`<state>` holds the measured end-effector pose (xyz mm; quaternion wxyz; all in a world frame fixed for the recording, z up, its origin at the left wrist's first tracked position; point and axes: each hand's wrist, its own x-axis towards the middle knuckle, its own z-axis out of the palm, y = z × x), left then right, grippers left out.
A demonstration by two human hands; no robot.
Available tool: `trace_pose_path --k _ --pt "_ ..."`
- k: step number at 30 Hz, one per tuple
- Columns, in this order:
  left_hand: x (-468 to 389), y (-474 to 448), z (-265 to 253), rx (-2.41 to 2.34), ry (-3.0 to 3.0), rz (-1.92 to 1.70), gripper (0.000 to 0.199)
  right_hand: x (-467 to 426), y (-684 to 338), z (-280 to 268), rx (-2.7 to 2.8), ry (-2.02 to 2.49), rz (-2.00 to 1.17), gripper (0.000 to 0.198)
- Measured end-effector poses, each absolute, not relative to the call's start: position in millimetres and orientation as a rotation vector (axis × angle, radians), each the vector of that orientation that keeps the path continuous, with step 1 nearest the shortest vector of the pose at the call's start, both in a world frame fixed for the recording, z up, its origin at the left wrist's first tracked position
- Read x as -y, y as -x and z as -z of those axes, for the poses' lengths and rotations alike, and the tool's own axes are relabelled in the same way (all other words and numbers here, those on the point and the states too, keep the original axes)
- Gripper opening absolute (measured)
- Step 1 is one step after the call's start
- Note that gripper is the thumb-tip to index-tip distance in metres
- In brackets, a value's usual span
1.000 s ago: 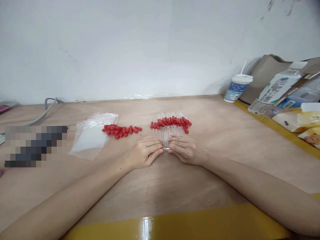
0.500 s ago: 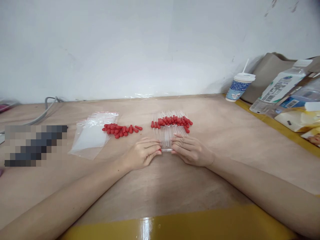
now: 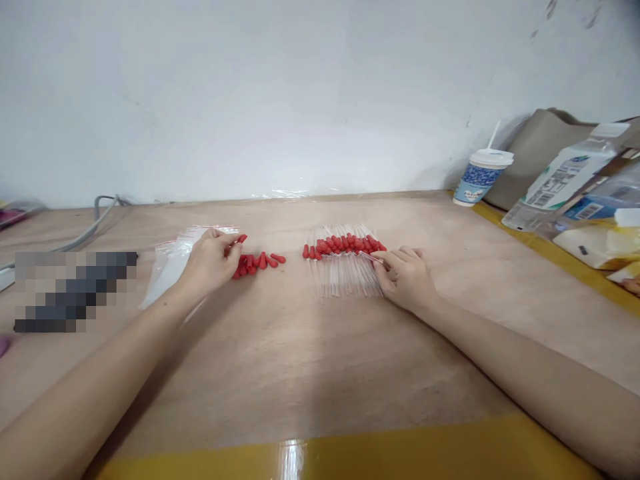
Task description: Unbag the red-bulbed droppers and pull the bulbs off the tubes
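Observation:
My left hand (image 3: 213,257) pinches a red rubber bulb (image 3: 242,239) between thumb and fingers, just above a small pile of loose red bulbs (image 3: 263,261). A clear zip bag (image 3: 167,270) lies beneath and beside that hand. To the right, my right hand (image 3: 407,273) grips a thin clear dropper tube (image 3: 371,257) at the right side of a row. That row consists of many clear dropper tubes (image 3: 340,277) lying side by side, with red bulbs (image 3: 345,244) bunched across their middle. My right fingers partly cover the row's right end.
A paper cup with a straw (image 3: 480,177), a plastic bottle (image 3: 565,177) and assorted packaging (image 3: 590,237) stand at the right by a grey-beige bag (image 3: 530,143). A grey cable (image 3: 85,230) and a blurred-out dark object (image 3: 75,292) lie left. Yellow tape (image 3: 310,453) edges the table.
My hands were together holding a tube level before the row. They have parted: the left went to the loose bulbs and holds one, the right moved to the row's right end.

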<state>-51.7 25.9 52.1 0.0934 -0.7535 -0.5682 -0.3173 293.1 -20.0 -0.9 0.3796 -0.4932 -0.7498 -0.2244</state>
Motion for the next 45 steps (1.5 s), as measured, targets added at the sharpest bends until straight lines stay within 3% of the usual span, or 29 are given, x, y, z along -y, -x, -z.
trace_pose_path --k 4,10,19,25,32,35,45 --pt "-24.4 57.4 -59.6 1.916 2.318 0.862 0.029 20.3 -290.2 1.4 1.899 1.308 0.576 0.018" --pt "-19.4 48.6 -59.8 1.992 2.337 0.769 0.021 19.9 -287.4 2.6 1.912 1.253 0.632 0.017" --pt "-18.3 40.4 -54.0 1.663 2.209 0.912 0.016 24.9 -285.1 0.0 2.033 1.235 0.551 0.022" --pt "-21.4 -4.1 -45.6 1.505 2.426 0.784 0.017 27.6 -283.2 -1.5 2.055 1.251 0.479 0.031" --pt "-42.4 -42.5 -43.3 1.724 2.439 0.544 0.034 24.7 -286.2 -2.4 1.94 1.299 0.49 0.022" --pt "-46.2 -47.6 -42.3 1.799 2.459 0.5 0.032 22.6 -287.0 -2.1 1.922 1.3 0.487 0.022" --pt "-35.8 -37.6 -43.7 1.966 2.229 0.931 0.015 20.7 -288.0 -0.6 1.849 1.231 0.505 0.017"
